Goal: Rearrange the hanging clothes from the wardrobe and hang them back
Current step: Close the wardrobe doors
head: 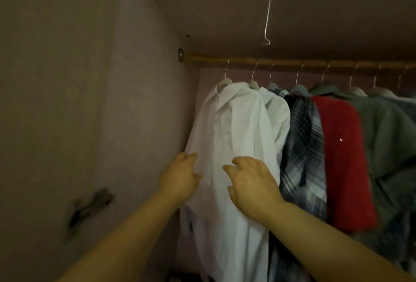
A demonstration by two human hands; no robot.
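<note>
While R hand (252, 180) rests slack-fingered on shirt (234, 124), L hand (180, 176) grip at its edge indeterminate, pulling fabric w/o lifting hanger (224, 81) could drag shirt off.

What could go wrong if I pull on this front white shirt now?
The left hand and right hand sit low on the front white shirt, far from its hanger; tugging there might slip it off. It also hangs pressed against the second white shirt, so that one could get dragged along.
</note>
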